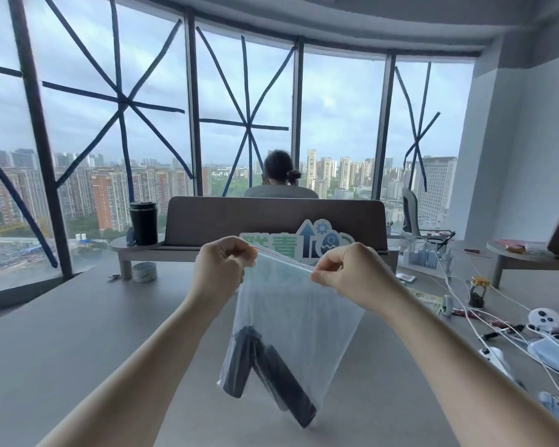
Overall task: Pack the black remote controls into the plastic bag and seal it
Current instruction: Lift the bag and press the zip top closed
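Note:
A clear plastic bag [297,311] with a red zip strip along its top hangs above the grey table [78,343]. My left hand [221,269] pinches the left end of the strip. My right hand [349,272] pinches the strip's right end. The strip is stretched taut between the two hands. Black remote controls [265,372] lie inside the bag at its bottom, leaning apart like an upside-down V. The bag's lower edge sits near or on the table; I cannot tell which.
On the right lie white cables [484,317], white controllers [549,319] and a white case [552,354]. A dark divider [271,217] with a green sign [299,243], a black cup [143,222] and a tape roll [144,272] stand behind. A person sits beyond the divider.

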Tool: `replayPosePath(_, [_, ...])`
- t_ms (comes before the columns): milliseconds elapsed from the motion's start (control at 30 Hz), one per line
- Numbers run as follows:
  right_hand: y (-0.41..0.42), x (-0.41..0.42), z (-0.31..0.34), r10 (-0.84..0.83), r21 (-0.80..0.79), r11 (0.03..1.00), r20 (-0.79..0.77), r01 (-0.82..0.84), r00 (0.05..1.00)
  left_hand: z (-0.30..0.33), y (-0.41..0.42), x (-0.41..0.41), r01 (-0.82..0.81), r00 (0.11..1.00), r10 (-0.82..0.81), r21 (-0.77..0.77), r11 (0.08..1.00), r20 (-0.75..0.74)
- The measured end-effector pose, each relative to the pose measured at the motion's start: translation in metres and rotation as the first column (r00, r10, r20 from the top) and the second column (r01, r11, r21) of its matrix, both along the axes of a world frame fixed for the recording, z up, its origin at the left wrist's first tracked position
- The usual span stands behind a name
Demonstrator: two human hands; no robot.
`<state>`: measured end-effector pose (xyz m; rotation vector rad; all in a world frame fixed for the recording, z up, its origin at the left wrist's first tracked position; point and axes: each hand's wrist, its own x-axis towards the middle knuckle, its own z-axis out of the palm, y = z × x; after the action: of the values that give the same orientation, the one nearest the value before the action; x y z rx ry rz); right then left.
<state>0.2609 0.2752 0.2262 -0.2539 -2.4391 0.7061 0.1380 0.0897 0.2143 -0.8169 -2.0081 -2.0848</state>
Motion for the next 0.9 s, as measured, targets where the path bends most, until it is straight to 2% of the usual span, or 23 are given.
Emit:
replayPosePath(367, [0.007,-0.001,-0.003,0.048,-0.072,0.996,0.013,-0.047,0.999,-0.003,-0.008,-0.006,0.018,0.995,-0.022,0.044,0.999,0.094])
replayPosePath(533, [0.022,0.008,-0.008,0.016,-0.149,0.989,-0.013,-0.018,1.0,-0.001,-0.02,-0.016,-0.006,0.994,0.0,0.06,0.998,0.106])
replayPosePath(900, [0.018,0.0,-0.007,0.077,-0.348,0.932,-0.088,-0.103,0.993,-0.006,-0.03,-0.028,-0.02,0.986,0.005,0.086,0.996,0.166])
